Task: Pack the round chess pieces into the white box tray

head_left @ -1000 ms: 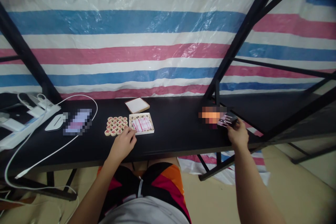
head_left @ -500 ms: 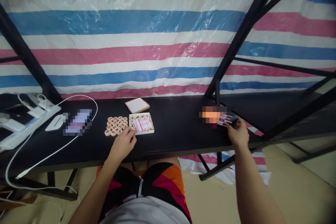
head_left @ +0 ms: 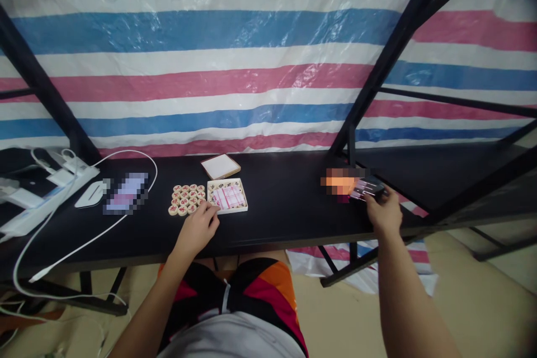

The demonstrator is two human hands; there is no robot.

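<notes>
My left hand [head_left: 199, 227] rests at the lower left corner of a white box [head_left: 239, 211], beside round wooden pieces [head_left: 183, 201] with red characters, laid in rows. What its bent fingers hold, if anything, is hidden. Inside the box, a folded white and pink sheet [head_left: 229, 198] lies over more round pieces with dark characters. Far to the right, my right hand [head_left: 386, 211] grips the right end of a dark, phone-like object [head_left: 369, 189], whose left part is blurred by pixels.
A white lid [head_left: 220, 167] lies behind the box. On the left are a pixelated phone [head_left: 126, 194], a white flat device [head_left: 89, 194], a white cable [head_left: 75, 246] and a power strip [head_left: 50, 199]. Black metal bars [head_left: 369, 89] rise behind the black table [head_left: 285, 196].
The whole view has shifted slightly. Both hands keep almost the same places on the box and the dark object.
</notes>
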